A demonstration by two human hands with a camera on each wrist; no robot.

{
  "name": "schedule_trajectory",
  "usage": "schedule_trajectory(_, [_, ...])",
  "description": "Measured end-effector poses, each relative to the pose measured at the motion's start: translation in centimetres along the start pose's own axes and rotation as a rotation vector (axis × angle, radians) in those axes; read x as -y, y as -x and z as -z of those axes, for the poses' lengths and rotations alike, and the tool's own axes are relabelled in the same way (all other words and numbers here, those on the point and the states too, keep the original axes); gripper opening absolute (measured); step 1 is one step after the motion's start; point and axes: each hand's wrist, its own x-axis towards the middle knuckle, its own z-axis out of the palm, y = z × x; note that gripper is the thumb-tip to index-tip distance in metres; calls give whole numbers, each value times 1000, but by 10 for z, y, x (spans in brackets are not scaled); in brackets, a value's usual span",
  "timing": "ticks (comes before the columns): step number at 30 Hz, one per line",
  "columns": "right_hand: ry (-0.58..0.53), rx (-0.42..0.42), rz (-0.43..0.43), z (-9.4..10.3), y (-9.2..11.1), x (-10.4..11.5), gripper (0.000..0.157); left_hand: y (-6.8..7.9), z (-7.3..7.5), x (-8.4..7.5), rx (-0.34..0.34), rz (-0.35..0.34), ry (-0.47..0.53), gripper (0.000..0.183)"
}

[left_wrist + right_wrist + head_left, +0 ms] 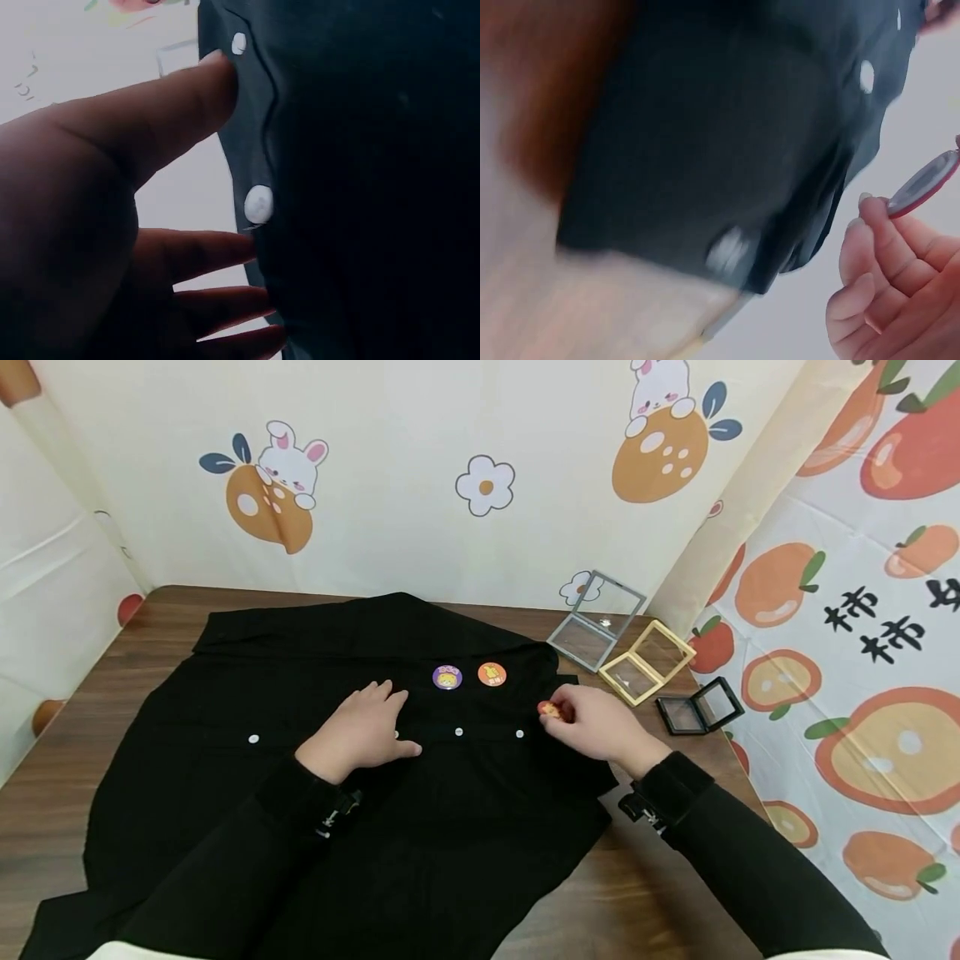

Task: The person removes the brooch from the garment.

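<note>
A black button-up shirt [315, 827] lies spread over the wooden table, with several white buttons [459, 732] along its front. My left hand [358, 731] rests on the shirt beside the button row, fingers spread and thumb apart. A purple round badge [447, 677] and an orange round badge [492, 674] sit on the cloth to the right of that hand. Near the shirt's right end, my right hand [600, 724] pinches a red round badge [550, 710] between thumb and fingers. In the right wrist view this badge [924, 184] appears tilted, its silvery back showing.
At the table's back right stand three unfolded clear-paned frames: a grey one [585, 639], a gold one [637, 672] and a black one [693, 714]. Printed cloth walls [412, 535] enclose the wooden table [592, 893] behind and at both sides.
</note>
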Motion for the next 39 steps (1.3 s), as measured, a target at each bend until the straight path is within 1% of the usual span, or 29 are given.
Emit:
schedule_trajectory(3, [14,-36,-86,11,0,-14,31,0,-3,2,23,-2,3,92])
schedule_trajectory(6, [21,-76,-169,21,3,-27,37,0,-4,2,48,16,2,94])
schedule_trajectory(9, [34,-108,-243,28,10,-43,41,0,-5,0,75,30,2,95])
schedule_trajectory(12, [66,-119,-296,34,18,-60,43,0,-6,-2,96,38,9,96])
schedule_trajectory(15, [125,-115,-330,41,26,-78,46,1,-7,-3,105,43,7,96])
schedule_trajectory(20, [188,-30,-381,57,36,-101,39,1,-6,-3,97,37,-18,97])
schedule_trajectory(23, [229,27,-383,68,39,-107,38,1,-5,-1,94,38,-27,97])
schedule_trajectory(27, [291,94,-357,80,42,-110,47,0,-5,-1,101,47,-28,98])
schedule_trajectory(29, [328,119,-338,84,43,-112,44,0,-4,-1,103,51,-24,98])
schedule_trajectory(34, [444,120,-266,87,41,-118,40,0,-5,-1,99,46,-20,97])
schedule_trajectory(39, [537,129,-215,83,39,-126,46,0,-4,-2,110,44,-18,97])
